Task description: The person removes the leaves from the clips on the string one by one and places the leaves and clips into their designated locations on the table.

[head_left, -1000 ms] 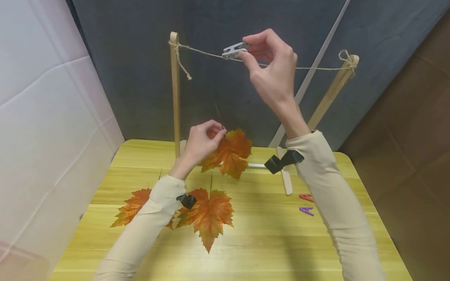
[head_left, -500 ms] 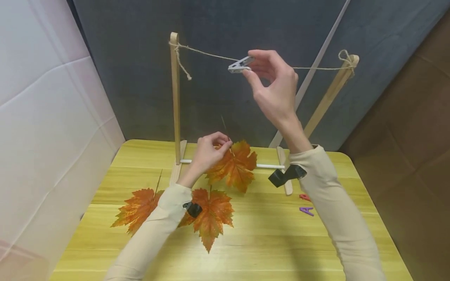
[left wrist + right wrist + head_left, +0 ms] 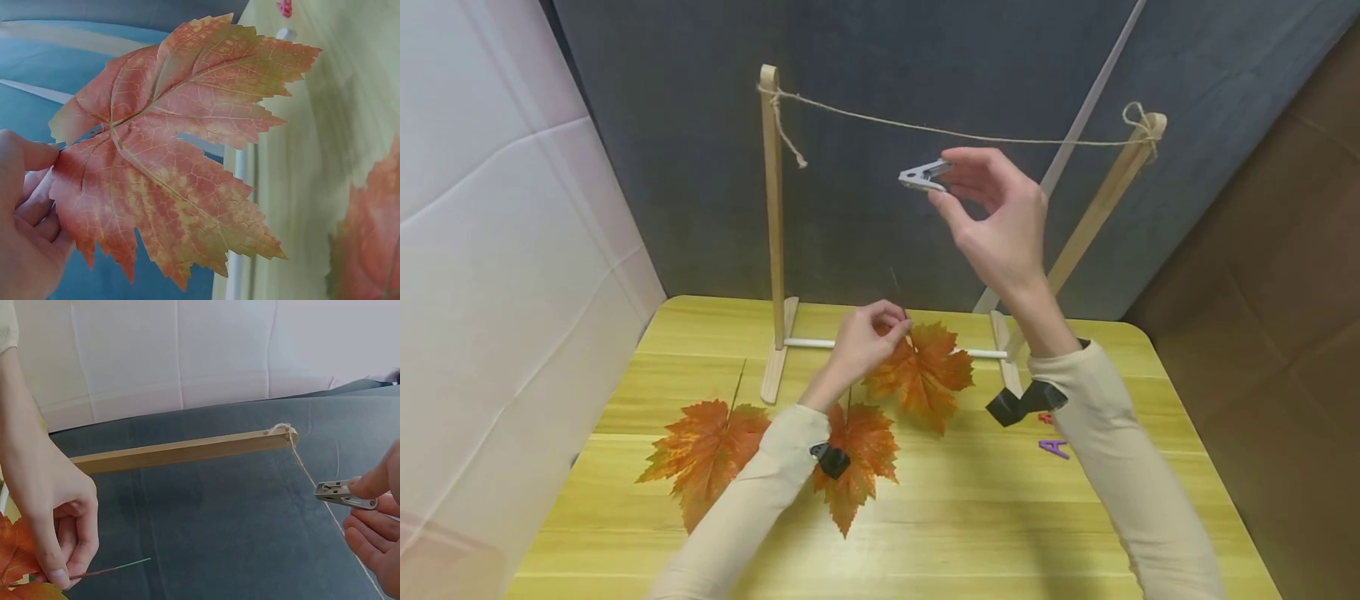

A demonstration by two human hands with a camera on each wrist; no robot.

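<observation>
My left hand (image 3: 868,340) pinches an orange maple leaf (image 3: 927,379) by its thin stem, the blade hanging below the fingertips. The left wrist view shows the same leaf (image 3: 169,150) close up, with red and yellow veined lobes. The stem's green end (image 3: 134,563) sticks out past the fingers in the right wrist view. Higher up, my right hand (image 3: 1000,217) holds a grey clothespin (image 3: 923,175) between thumb and fingers. In the head view the clothespin appears just under the twine (image 3: 880,121), which runs between two wooden posts.
Two more maple leaves lie on the wooden table, one at the left (image 3: 700,454) and one partly behind my left sleeve (image 3: 861,458). A purple clothespin (image 3: 1053,448) and a mostly hidden red one (image 3: 1045,418) lie at the right. A white rod (image 3: 808,342) joins the stand's feet.
My right hand has come down with the clothespin, from the twine's height to below it. The left hand has moved down and to the right, carrying the leaf.
</observation>
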